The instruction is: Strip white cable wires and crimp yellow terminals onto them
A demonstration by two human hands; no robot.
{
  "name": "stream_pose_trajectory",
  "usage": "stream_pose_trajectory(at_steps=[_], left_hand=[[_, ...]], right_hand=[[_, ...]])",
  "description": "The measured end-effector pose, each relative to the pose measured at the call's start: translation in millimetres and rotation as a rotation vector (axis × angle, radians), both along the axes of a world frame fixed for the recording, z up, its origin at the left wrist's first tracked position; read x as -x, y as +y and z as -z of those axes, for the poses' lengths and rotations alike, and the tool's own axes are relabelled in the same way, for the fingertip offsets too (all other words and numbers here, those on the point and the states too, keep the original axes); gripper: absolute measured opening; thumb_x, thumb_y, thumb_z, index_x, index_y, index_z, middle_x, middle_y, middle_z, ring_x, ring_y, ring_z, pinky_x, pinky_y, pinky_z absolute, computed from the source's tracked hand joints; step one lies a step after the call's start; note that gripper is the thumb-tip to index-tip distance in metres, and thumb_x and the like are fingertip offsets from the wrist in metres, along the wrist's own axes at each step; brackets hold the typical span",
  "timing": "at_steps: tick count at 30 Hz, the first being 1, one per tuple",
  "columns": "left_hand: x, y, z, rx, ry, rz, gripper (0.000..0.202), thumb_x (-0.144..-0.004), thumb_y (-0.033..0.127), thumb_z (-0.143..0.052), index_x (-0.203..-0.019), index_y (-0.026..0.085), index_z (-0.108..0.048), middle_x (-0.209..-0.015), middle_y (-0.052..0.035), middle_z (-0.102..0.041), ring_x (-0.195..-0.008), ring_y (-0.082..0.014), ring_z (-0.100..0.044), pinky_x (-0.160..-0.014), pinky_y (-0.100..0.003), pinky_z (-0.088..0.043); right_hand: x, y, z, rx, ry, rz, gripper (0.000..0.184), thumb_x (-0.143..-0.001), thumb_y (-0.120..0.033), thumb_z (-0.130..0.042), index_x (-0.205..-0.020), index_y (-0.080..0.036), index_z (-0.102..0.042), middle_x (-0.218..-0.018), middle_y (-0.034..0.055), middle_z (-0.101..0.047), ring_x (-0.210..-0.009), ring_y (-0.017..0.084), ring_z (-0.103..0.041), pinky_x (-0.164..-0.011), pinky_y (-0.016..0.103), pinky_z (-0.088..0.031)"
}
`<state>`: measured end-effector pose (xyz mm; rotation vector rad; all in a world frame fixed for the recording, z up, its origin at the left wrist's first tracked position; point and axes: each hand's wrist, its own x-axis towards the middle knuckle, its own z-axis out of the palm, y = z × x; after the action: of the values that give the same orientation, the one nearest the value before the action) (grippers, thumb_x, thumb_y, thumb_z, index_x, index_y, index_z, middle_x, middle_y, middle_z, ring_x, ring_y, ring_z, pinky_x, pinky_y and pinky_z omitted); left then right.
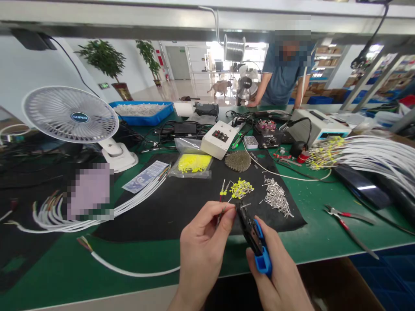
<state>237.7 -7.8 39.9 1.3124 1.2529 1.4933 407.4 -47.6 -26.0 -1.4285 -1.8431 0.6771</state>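
Observation:
My left hand [202, 246] is closed in a pinch on the thin wires of a white cable [129, 270], holding their ends up to the jaws of a crimping tool [253, 235]. My right hand [275, 276] is wrapped round that tool's blue and black handles. Just beyond the hands, on a black mat [168, 203], lie a small heap of yellow connectors [240, 188] and a pile of metal terminals [275, 196]. The cable trails left across the green bench.
A white desk fan [71, 116] stands at the left, with bundles of white cables [97, 211] below it. A bag of yellow parts [193, 164], a white control box [218, 139], a soldering station [269, 136] and red-handled pliers [348, 220] lie around. A person [285, 73] stands behind the bench.

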Motion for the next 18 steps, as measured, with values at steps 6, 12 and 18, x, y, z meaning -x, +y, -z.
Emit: stream_pose_trajectory(at_steps=[6,12,18], left_hand=[[3.8,-3.1,-0.8,-0.016,0.039,-0.021,0.009,-0.094,0.026,-0.071,-0.099,0.022,-0.077,-0.086,0.0007,-0.065,-0.080,-0.0100,-0.060,-0.071,-0.016,-0.050],[6.3,-6.0,-0.2,-0.059,0.119,-0.045,0.010,-0.094,0.023,-0.070,-0.102,0.025,-0.076,-0.089,0.0009,-0.065,-0.080,-0.0101,-0.059,-0.066,-0.019,-0.047],[5.9,-4.8,-1.7,-0.081,0.180,-0.050,0.010,-0.094,0.023,-0.070,-0.102,0.026,-0.076,-0.089,0.0015,-0.064,-0.078,-0.0094,-0.059,-0.062,-0.020,-0.044]], right_hand=[[2.1,-1.0,-0.3,0.011,-0.010,0.011,0.090,-0.074,-0.007,-0.050,-0.158,-0.030,-0.030,-0.147,0.0082,-0.053,-0.134,0.029,-0.055,-0.109,0.048,-0.051],[4.2,0.4,3.3,-0.016,0.023,0.035,0.087,-0.072,-0.007,-0.049,-0.154,-0.029,-0.034,-0.139,0.0109,-0.057,-0.126,0.031,-0.059,-0.105,0.050,-0.052],[4.7,0.8,5.6,-0.066,0.055,0.048,0.082,-0.073,-0.008,-0.050,-0.153,-0.027,-0.038,-0.140,0.0104,-0.058,-0.128,0.030,-0.058,-0.107,0.046,-0.050]])
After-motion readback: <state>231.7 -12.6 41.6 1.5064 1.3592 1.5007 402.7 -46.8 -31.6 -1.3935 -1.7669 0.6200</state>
